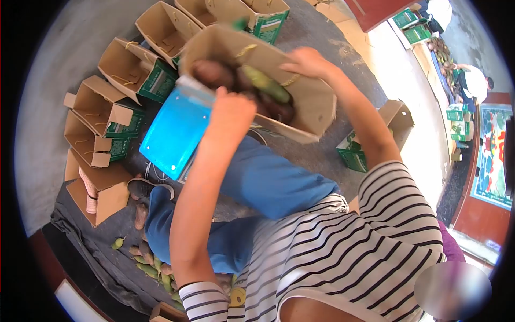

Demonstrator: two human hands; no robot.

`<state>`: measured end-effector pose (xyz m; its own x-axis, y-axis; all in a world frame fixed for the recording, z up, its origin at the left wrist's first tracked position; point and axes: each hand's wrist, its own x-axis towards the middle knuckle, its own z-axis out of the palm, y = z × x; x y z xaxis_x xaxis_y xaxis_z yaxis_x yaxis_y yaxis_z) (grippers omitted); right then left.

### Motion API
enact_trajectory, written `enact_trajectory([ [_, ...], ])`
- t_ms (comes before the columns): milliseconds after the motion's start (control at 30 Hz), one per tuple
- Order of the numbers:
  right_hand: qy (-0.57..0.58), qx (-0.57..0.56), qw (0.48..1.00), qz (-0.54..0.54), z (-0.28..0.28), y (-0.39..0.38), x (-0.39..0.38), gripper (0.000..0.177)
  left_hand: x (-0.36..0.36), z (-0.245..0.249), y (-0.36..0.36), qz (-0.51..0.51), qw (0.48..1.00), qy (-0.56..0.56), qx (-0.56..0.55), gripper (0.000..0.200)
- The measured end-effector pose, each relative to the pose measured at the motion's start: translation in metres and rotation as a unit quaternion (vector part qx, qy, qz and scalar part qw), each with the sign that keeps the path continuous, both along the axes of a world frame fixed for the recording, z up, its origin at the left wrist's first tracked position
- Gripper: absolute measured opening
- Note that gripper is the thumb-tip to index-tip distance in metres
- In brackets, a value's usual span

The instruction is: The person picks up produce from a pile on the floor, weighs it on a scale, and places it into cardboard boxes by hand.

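Note:
An open cardboard box [300, 115] hangs tilted in front of me over the floor, slightly blurred. Inside it lie several large reddish-brown oblong vegetables [214, 74] and a long green one [264, 83]; yellow cord handles show on its walls. My left hand [233, 115] is closed on the near rim. Across the box, my right hand [311, 63] grips the opposite rim, its fingers bent over the edge. Just beyond my left hand is a bright blue flat-topped panel [174, 131], partly overlapped by the box, with thin metal wire beneath.
Open boxes [123, 67] stand in an arc along the left and far side. Another box [397, 121] sits at the right. Green and brown vegetables [153, 265] lie on the dark floor cloth by my legs. At far right, a person [473, 83] bends beside more produce.

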<state>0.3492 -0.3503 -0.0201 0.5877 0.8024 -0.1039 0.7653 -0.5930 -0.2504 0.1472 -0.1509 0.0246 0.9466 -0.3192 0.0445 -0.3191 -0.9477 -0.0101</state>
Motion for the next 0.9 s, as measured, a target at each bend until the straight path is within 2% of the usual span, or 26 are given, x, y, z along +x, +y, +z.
enact_trajectory([
  [33, 0.046, -0.034, 0.997, -0.043, -0.005, -0.044, -0.001, 0.041, 0.01, 0.0, -0.018, -0.022, 0.999, -0.01, -0.024, 0.008],
  [67, 0.026, -0.006, 0.997, -0.077, -0.03, -0.094, -0.001, 0.039, 0.017, 0.0, -0.035, -0.045, 0.998, -0.022, -0.048, 0.008],
  [133, 0.02, 0.006, 0.984, -0.178, -0.07, -0.173, -0.022, 0.04, 0.021, 0.023, -0.06, -0.074, 0.98, -0.072, -0.173, 0.01],
  [200, 0.007, -0.109, 0.945, -0.308, -0.101, -0.222, -0.043, 0.04, 0.01, 0.053, -0.065, -0.064, 0.964, -0.034, -0.256, 0.019],
  [267, 0.061, -0.049, 0.888, -0.453, -0.13, -0.297, -0.047, 0.043, -0.008, 0.064, -0.048, -0.022, 0.963, -0.027, -0.269, 0.025],
  [367, 0.094, -0.111, 0.794, -0.591, -0.101, -0.33, -0.061, 0.044, -0.037, 0.063, -0.003, 0.082, 0.956, -0.002, -0.281, 0.027],
  [467, 0.009, -0.115, 0.77, -0.627, -0.1, -0.357, -0.071, 0.045, -0.066, 0.056, 0.035, 0.167, 0.944, 0.012, -0.284, 0.029],
  [567, 0.057, -0.152, 0.706, -0.69, -0.09, -0.376, -0.065, 0.044, -0.088, 0.047, 0.055, 0.234, 0.911, 0.037, -0.339, 0.028],
  [667, 0.032, -0.158, 0.729, -0.666, -0.083, -0.384, -0.066, 0.04, -0.102, 0.02, 0.074, 0.287, 0.869, 0.043, -0.401, 0.029],
  [733, 0.013, -0.212, 0.734, -0.646, -0.069, -0.381, -0.053, 0.035, -0.106, 0.002, 0.083, 0.318, 0.851, 0.047, -0.415, 0.028],
  [767, 0.001, -0.236, 0.737, -0.634, -0.061, -0.377, -0.042, 0.033, -0.109, -0.004, 0.084, 0.315, 0.863, 0.053, -0.392, 0.028],
  [867, -0.15, -0.164, 0.829, -0.513, -0.031, -0.318, -0.02, 0.028, -0.109, -0.003, 0.081, 0.298, 0.9, 0.037, -0.317, 0.027],
  [900, -0.127, -0.106, 0.876, -0.454, -0.035, -0.304, -0.005, 0.027, -0.11, -0.001, 0.08, 0.306, 0.903, 0.038, -0.299, 0.026],
])
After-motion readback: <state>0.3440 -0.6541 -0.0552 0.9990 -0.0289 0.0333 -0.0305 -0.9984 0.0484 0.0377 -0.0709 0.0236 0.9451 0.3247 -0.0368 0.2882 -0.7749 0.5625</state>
